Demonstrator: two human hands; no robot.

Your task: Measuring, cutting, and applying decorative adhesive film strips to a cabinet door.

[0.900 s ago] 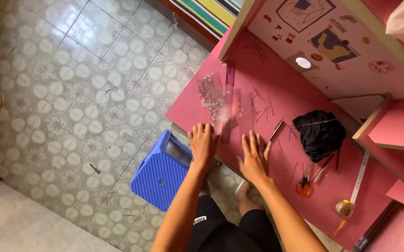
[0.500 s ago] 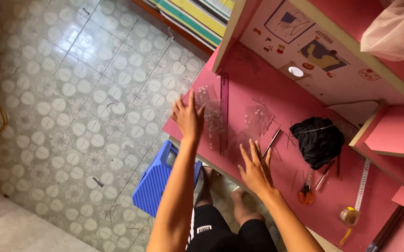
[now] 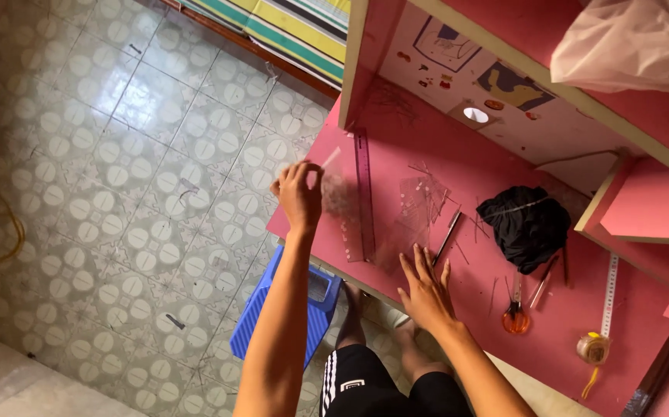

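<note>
Left hand [image 3: 298, 194]: clenched, pinching the clear plastic sheet [image 3: 342, 202] at the table's [image 3: 458, 301] left edge, beside the ruler [image 3: 364, 193]. Right hand [image 3: 425, 287]: released, flat near the front edge. Step judged: positioning the sheet; needs steady alignment.

Hands [image 3: 298, 194] over pink desk [image 3: 458, 255]

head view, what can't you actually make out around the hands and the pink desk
- Left hand: motion blur hides what it holds; a clear bag seems likely, the grip unreadable.
- Clear sheet by the ruler: see-through, so its edges are lost against the pink desk.
- Black cloth: bunched, covering whatever lies beneath.
- Plastic bag: cut by the top edge.
- Right hand: flat on the desk, palm side hidden.
</note>
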